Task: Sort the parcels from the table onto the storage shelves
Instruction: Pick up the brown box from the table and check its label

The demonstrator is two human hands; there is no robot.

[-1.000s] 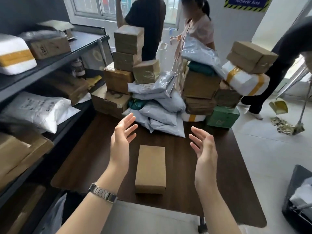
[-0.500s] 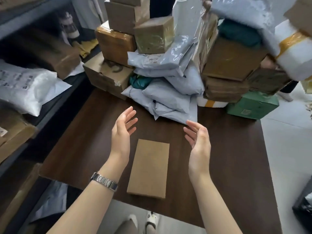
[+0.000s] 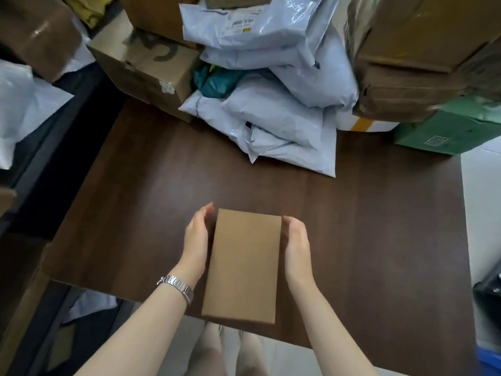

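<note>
Hands (image 3: pixel 196 240) now flanking box (image 3: pixel 244 264), mailers (image 3: pixel 284 120) beyond

Nothing legible anywhere. Printed shipping label (image 3: pixel 238 24) on the top grey mailer bag (image 3: pixel 257 28) — lines of type and a yellow patch, too blurred to read. Dark scrawled marks on the open carton (image 3: pixel 146 58), undecipherable. Small square stamp (image 3: pixel 435 140) on the green box (image 3: pixel 447 131) — unreadable too.

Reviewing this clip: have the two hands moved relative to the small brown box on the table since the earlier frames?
Yes. The left hand and right hand have closed inward and down, now flanking the small brown box's long sides on the table.
</note>
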